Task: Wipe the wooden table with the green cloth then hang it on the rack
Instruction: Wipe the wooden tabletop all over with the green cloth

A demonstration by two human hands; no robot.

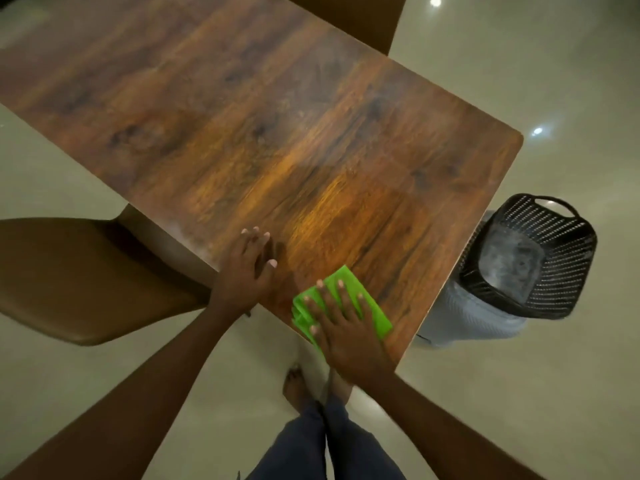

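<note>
The wooden table [263, 126] fills the upper middle of the head view, its near corner pointing toward me. A folded bright green cloth [363, 299] lies flat on that near corner. My right hand [343, 327] presses down on the cloth with fingers spread. My left hand [247, 268] rests flat on the table's near edge, just left of the cloth, holding nothing. No rack is in view.
A brown chair [79, 278] stands at the table's left side, and another chair back [349, 19] shows at the far side. A black mesh basket [540, 258] sits on a pale bin at the right. My legs and bare feet are below the table corner.
</note>
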